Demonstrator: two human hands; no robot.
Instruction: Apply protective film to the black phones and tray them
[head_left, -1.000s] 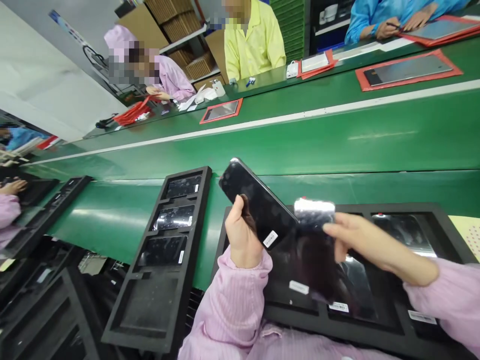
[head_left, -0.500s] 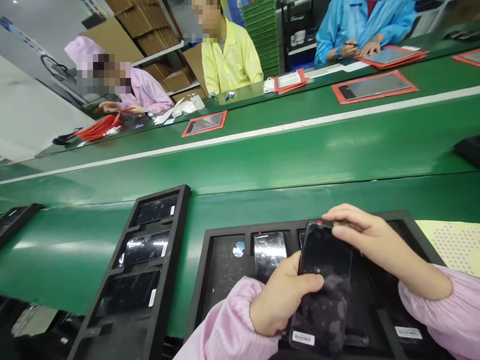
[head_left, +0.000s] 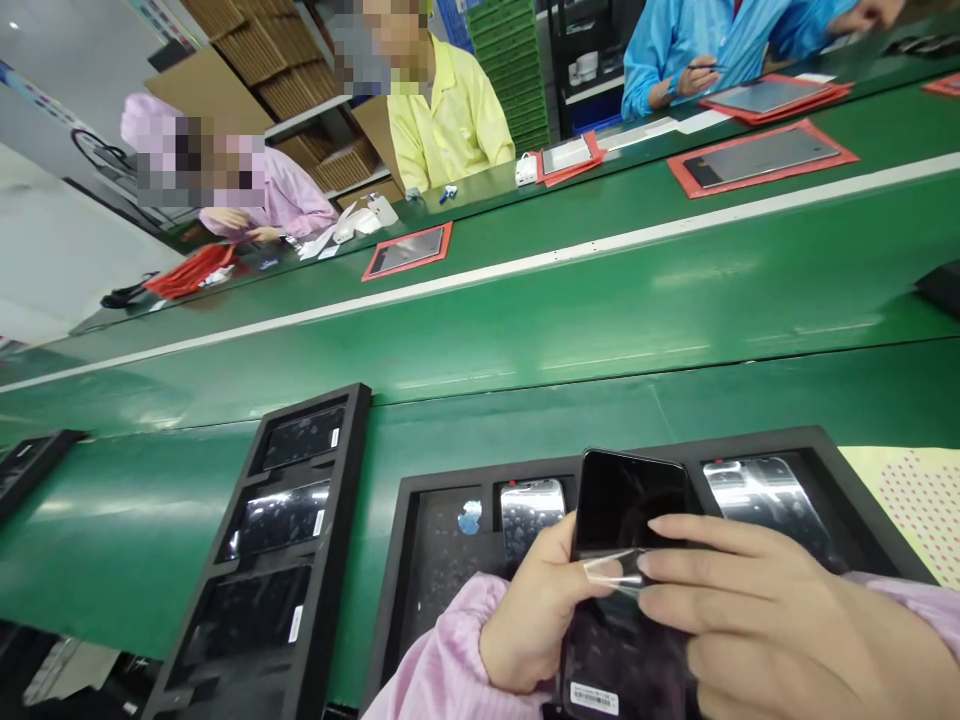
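Observation:
My left hand [head_left: 534, 612] grips a black phone [head_left: 631, 492] along its left side, thumb over the screen. A white barcode label sits at the phone's lower end. Over the screen, my right hand [head_left: 780, 625] pinches a clear protective film [head_left: 616, 572], folded back from the upper part of the glass. The lower part of the screen still looks covered and smudged. Beneath both hands lies a black compartment tray [head_left: 393, 560]. In it are a phone with a red tab [head_left: 531, 515] and another shiny phone [head_left: 765, 495], partly hidden by my right hand.
A second black tray [head_left: 346, 500] with several phones stands to the left. Yellow dotted paper [head_left: 919, 510] lies at the right. Across the green bench [head_left: 600, 330], red sleeves with screens [head_left: 772, 160] lie near several seated people, among them one in yellow [head_left: 454, 115].
My right hand has moved from the phone's top edge down across the screen, pulling the film back. The red tab no longer shows at the top. The person in blue has lifted one hand away.

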